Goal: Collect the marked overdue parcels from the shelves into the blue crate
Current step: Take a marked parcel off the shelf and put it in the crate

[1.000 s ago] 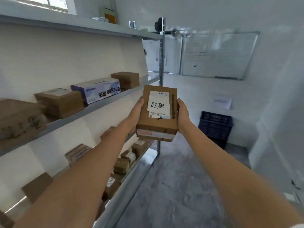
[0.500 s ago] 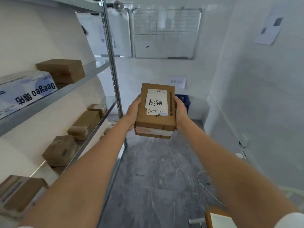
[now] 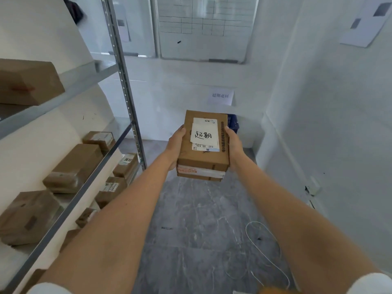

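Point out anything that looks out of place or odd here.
A loose white cord lies looped on the grey floor at lower right, in the walkway: a possible trip hazard. The parcels on the shelves sit at mixed angles, none visibly damaged.

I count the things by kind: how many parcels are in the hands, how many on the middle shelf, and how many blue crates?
Held parcels, stacked between left hand and right hand: 2
Middle-shelf parcels: 3
Blue crate: 1
Total: 6
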Tool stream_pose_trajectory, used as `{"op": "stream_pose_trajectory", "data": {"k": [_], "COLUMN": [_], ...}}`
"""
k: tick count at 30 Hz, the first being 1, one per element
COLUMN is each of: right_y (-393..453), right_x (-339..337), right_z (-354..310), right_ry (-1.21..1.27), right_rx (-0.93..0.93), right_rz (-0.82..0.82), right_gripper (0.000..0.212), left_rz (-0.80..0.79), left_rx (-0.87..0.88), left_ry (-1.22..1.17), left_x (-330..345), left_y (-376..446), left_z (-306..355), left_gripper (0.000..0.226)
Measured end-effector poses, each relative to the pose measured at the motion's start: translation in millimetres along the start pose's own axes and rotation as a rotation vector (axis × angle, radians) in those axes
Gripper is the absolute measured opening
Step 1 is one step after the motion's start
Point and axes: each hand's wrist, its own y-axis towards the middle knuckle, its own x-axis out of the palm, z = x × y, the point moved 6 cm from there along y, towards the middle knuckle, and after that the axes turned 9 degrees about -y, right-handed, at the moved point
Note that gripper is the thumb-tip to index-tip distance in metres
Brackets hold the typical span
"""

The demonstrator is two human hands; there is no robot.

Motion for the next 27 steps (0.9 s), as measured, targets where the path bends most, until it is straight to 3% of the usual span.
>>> {"op": "stream_pose_trajectory", "data": {"k": [5, 13, 20, 27], "right_y": [70.8, 185.4, 289.3, 395.3], "right_x": [6.0, -12.4, -29.0, -36.4], "right_z": [-6.3, -20.6, -30.5, -50.9], "right_ry": [-0.002, -0.014, 0.015, 0.015], "right_rx": [0.003, 0.007, 0.024, 0.062], "right_rz": [0.044, 0.118, 0.123, 0.109], "right_gripper": [0.022, 0.045, 0.042, 0.042], "left_rz": [-0.029, -0.103, -0.097, -0.054], "left_rx": [0.028, -0.005, -0.07, -0.119], "left_ry": [0.023, 0.015, 0.041, 0.031], "left_x": [-2.5, 24.6, 38.5, 55.0], "left_y": [71.7, 185.6, 303.8, 409.1], "left_z": [5.9, 10.5, -4.8, -5.4], "left_gripper": [0.04, 0.034, 0.048, 0.042]}}
